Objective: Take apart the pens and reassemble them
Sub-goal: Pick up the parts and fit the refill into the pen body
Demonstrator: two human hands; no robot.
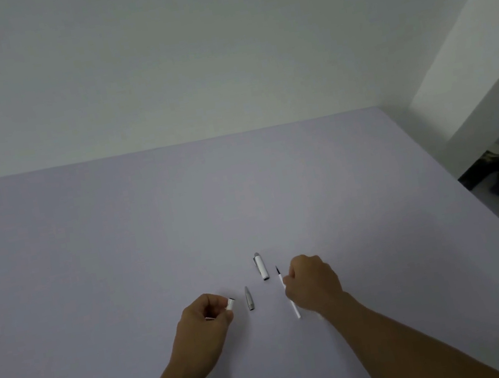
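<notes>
One pen lies in pieces on the pale surface point(118, 243); the silver tip point(248, 298) rests flat near the middle and serves as the landmark for the rest. Just left of the tip, the left hand point(205, 320) is curled closed around the white barrel point(230, 303), whose dark-rimmed open end pokes out toward the tip. Beyond the tip and a little right lies the white cap point(261, 266), clip side up, touched by neither hand. Right of the tip, the right hand point(313, 282) pinches the thin white refill point(288, 294) partway along its length, dark writing point aimed away from the person, tail end toward them; whether the tail touches the surface cannot be told.

Judged from this layout, the pen is fully apart and the step in hand is likely feeding the refill back into the barrel. To do it well, the person would bring the two hands together over the tip piece; the barrel's open end should be turned to face the refill's tail, both held along one line; a grip nearer the entering end would stop the slim refill from bending or wandering; a light, straight push until it seats, never forced. The tip piece would then go over the writing point, cap last. The main risk is nudging the loose tip piece so it rolls away.
</notes>
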